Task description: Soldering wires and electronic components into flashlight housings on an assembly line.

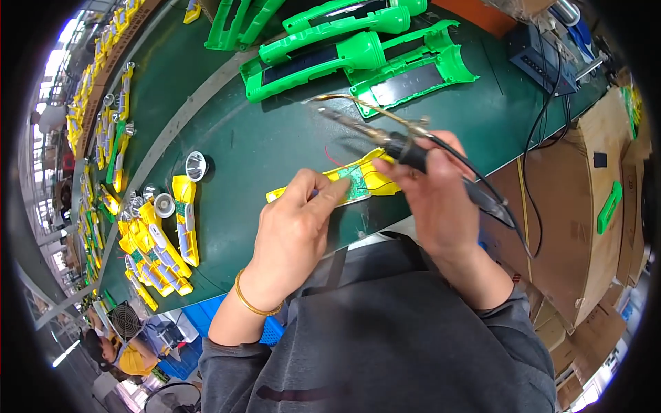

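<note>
Yellow casing [378, 182] held down, soldering iron [411, 154] in the air

Counting a clock from the casing, twelve pointing away from the worker, it lies near the close edge of the green bench [231, 220], a circuit board [354, 184] set in it. The left hand [292, 224], between seven and eight, has finger and thumb closed down on it. The right hand [444, 193], at three, wraps the iron's handle; the blurred tip aims toward ten, clear of the board. Green shells [360, 51] lie at twelve, more yellow pieces [149, 215] near eight.

I'd take the casing for light, stiff plastic, perhaps slippery, best gripped by its long side walls. The board and thin red wire [333, 157] look fragile. The iron's metal end may be hot: handle only.
</note>
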Available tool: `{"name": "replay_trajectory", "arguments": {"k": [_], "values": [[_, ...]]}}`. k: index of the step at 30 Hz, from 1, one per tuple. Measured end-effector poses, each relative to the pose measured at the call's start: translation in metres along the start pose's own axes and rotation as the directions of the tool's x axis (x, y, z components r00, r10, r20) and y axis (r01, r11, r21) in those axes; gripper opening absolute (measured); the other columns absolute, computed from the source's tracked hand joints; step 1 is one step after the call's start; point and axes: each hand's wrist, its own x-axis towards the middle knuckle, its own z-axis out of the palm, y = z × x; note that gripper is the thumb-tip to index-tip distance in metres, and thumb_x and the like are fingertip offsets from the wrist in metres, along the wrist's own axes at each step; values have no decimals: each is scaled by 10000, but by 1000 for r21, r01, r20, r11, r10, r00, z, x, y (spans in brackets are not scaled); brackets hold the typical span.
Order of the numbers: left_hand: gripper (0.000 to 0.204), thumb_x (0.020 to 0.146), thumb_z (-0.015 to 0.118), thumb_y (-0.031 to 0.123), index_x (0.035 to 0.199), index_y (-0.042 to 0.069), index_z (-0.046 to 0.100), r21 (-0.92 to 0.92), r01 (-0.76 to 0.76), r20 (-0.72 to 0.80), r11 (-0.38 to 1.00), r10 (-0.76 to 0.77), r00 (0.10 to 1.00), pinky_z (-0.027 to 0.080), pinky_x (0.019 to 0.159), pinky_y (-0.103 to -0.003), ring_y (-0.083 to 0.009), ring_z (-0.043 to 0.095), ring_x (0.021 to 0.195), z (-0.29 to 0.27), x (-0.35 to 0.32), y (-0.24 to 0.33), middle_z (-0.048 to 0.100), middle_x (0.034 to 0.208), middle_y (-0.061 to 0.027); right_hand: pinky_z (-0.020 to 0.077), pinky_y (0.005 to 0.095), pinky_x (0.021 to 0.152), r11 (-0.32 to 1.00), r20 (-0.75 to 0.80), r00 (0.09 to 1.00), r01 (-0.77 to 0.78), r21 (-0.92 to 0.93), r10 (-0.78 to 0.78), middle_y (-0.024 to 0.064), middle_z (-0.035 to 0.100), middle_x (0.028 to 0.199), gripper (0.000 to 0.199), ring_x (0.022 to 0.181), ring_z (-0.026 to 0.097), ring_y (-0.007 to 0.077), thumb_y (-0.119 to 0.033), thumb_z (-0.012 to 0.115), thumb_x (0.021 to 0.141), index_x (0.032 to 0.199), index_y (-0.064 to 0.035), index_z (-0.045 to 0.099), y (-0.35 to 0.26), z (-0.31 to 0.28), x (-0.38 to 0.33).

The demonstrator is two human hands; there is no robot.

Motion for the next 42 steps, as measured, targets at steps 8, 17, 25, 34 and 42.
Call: {"name": "replay_trajectory", "arguments": {"k": [8,17,25,34,42], "values": [[101,731,671,68,820,61,626,-152,-16,-50,988,9,999,478,599,-376,-292,596,719,8,-7,7,597,769,-97,443,409,927,993,-80,991,114,43,-111,50,536,910,274,817,508,136,-246,497,930,1131,-63,466,-23,-32,-32],[53,747,633,67,785,62,597,-125,0,5,992,1,1000,455,569,-386,-296,559,675,11,1,6,541,740,-98,423,292,666,980,-62,987,138,-146,-148,61,515,836,239,735,490,119,-261,546,893,995,-63,460,-26,-31,-31],[54,738,644,-13,778,17,624,-143,147,64,979,-139,988,392,507,-250,-133,496,557,1,12,1,521,698,-58,441,264,575,886,28,996,89,-455,-85,102,563,749,248,627,555,159,-201,612,786,888,-14,484,-48,-61,-24],[69,732,654,-32,785,-10,617,-217,218,63,951,-210,976,367,513,-242,-120,451,572,15,11,7,488,683,-52,441,250,561,782,122,993,77,-619,-1,92,566,752,198,623,550,136,-108,633,738,842,8,510,-62,-71,-25],[65,728,652,-31,775,-13,612,-134,220,120,966,-204,972,395,525,-248,-137,487,581,12,10,15,494,682,-57,413,243,563,692,184,980,84,-717,72,68,547,706,163,613,527,124,-38,630,695,806,6,519,-67,-70,-22]]}}
